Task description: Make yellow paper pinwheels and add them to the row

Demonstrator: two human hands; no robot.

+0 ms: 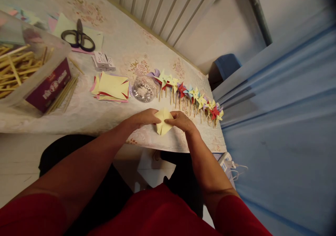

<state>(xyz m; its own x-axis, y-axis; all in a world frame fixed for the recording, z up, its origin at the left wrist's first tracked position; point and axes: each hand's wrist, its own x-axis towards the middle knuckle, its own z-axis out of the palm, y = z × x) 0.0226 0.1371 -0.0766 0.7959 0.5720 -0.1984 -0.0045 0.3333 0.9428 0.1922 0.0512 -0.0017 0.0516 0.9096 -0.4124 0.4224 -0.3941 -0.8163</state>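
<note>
A yellow paper square [163, 124] with slits cut in from its corners is held over the front part of the table. My left hand [147, 118] pinches its left side, thumb on top. On the other side my right hand [181, 120] grips the right edge, its thumb pressing near the centre. Both sets of fingertips are partly hidden under the paper. Just beyond my hands stands a round clear container [143, 89] of small shiny metal pieces. To its left lies a stack of cut paper squares [112, 86], yellow on top with red and pink below.
A row of finished paper pinwheels on sticks [194, 95] runs along the right. At left are a clear plastic box [59, 50] of wooden sticks, black-handled scissors [79, 38] on paper sheets, and small white boxes [103, 61]. A blue curtain [278, 124] hangs at right.
</note>
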